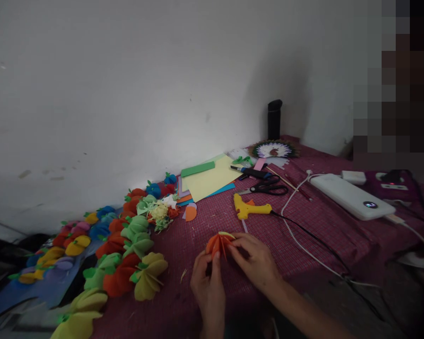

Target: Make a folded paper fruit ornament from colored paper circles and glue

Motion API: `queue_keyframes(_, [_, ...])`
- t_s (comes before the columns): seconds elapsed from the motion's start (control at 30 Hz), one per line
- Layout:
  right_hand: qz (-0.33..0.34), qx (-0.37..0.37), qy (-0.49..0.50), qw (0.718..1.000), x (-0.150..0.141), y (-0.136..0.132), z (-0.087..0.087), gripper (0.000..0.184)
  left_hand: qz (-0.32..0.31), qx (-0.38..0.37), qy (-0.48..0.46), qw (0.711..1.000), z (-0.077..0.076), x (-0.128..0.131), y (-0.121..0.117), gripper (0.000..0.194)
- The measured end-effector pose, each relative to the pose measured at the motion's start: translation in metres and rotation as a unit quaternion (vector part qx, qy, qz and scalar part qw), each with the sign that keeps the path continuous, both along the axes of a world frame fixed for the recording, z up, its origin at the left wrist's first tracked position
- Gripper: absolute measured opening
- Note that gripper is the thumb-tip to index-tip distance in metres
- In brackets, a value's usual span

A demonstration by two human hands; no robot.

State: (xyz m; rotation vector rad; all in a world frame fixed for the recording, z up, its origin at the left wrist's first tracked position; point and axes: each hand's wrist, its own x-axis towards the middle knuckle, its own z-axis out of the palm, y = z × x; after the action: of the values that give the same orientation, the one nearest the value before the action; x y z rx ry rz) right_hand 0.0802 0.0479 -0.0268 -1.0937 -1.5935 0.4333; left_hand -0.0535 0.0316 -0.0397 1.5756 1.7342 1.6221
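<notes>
Between my two hands is an orange folded-paper ornament (219,242), its leaves fanned out like segments, with a pale yellow edge along the top. My left hand (210,278) grips its left side and underside, thumb in front. Its right side is pinched between the thumb and fingers of my right hand (252,259). Just beyond my hands a yellow hot glue gun (250,208) lies on its side. Orange and lilac paper rounds (190,213) lie farther left on the checked cloth (212,221).
Finished paper ornaments (127,245) in several colours crowd the left. Paper sheets (212,178), black scissors (268,187) and a cutter (250,172) lie toward the wall. A white power bank (351,195) with cables sits right, and a black cylinder (274,120) stands behind.
</notes>
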Motion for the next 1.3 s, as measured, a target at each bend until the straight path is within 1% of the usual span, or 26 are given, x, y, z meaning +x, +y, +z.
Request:
queue_keyframes(0.17, [-0.008,0.002,-0.009,1.0,0.0,-0.002,0.001,0.012,0.006,-0.001,0.016,1.0,0.001,-0.001,0.001,0.02])
queue_keyframes(0.33, [-0.001,-0.003,-0.017,1.0,0.001,-0.002,0.001,0.012,-0.009,0.006,0.062,0.998,0.005,0.001,-0.003,0.022])
queue_keyframes(0.5, [-0.008,-0.003,-0.024,1.0,0.002,-0.002,-0.003,0.012,0.009,0.023,0.098,0.995,0.004,0.001,-0.003,0.019])
queue_keyframes(0.57, [-0.01,-0.002,-0.026,1.0,0.001,-0.002,-0.003,0.012,0.01,0.024,0.1,0.995,0.004,0.0,-0.003,0.019])
queue_keyframes(0.77, [-0.022,0.002,-0.035,0.999,0.0,-0.004,0.002,0.012,-0.018,0.014,0.077,0.997,0.005,0.002,-0.003,0.018])
queue_keyframes(0.83, [-0.028,0.008,-0.042,0.999,0.001,-0.004,0.003,0.012,-0.005,0.021,0.049,0.999,0.003,0.003,-0.003,0.016])
queue_keyframes(0.93, [-0.035,0.012,-0.054,0.998,0.002,-0.004,0.004,0.013,0.017,0.054,0.018,0.998,0.0,0.005,-0.003,0.021])
queue_keyframes(0.97, [-0.036,0.011,-0.058,0.998,0.002,-0.004,0.004,0.013,0.014,0.063,0.025,0.998,0.0,0.005,-0.004,0.02])
queue_keyframes(1.03, [-0.04,0.01,-0.065,0.997,0.002,-0.004,0.005,0.014,-0.011,0.072,0.063,0.995,0.003,0.005,-0.006,0.017])
queue_keyframes(1.13, [-0.049,0.013,-0.077,0.996,0.0,-0.005,0.006,0.014,-0.042,0.063,0.1,0.992,0.01,0.004,-0.009,0.018])
queue_keyframes(1.2, [-0.041,0.013,-0.078,0.996,-0.001,-0.006,0.006,0.014,-0.039,0.049,0.098,0.993,0.013,0.005,-0.009,0.018])
queue_keyframes(1.3, [-0.023,0.007,-0.072,0.997,-0.001,-0.007,0.007,0.014,-0.04,0.018,0.08,0.996,0.01,0.005,-0.006,0.014])
